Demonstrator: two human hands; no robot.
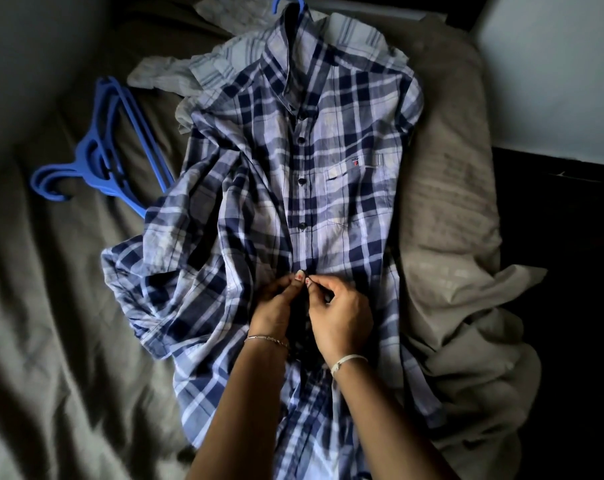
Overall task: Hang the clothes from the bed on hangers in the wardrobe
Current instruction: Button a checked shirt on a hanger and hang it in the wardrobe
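Shirt: we find a navy-and-white plaid shirt of thin woven cloth lying face up on the bed, collar away from us; the cloth is creased and one sleeve is bunched in folds on the person's left
Hanger in shirt: the curved hook of a blue plastic hanger shows above the collar; the rest is hidden by cloth
Buttons: small round dark buttons run down the placket; those above the hands appear fastened
Pocket: a square chest pocket bears a tiny red mark; we cannot read it
Left hand: the left hand has its fingers curled, pinching the placket edge at mid-shirt; a thin metal chain bracelet is on the wrist
Right hand: the right hand pinches the opposite placket edge, fingertips meeting the left's; a white wrist band circles the wrist
Spare hangers: a stack of blue plastic hangers lies on the sheet, partly under the bunched sleeve
Other garment: a pale striped shirt lies crumpled beneath the plaid one
Bedding: a grey-brown rumpled bedsheet; a soft grey pillow just beside the shirt
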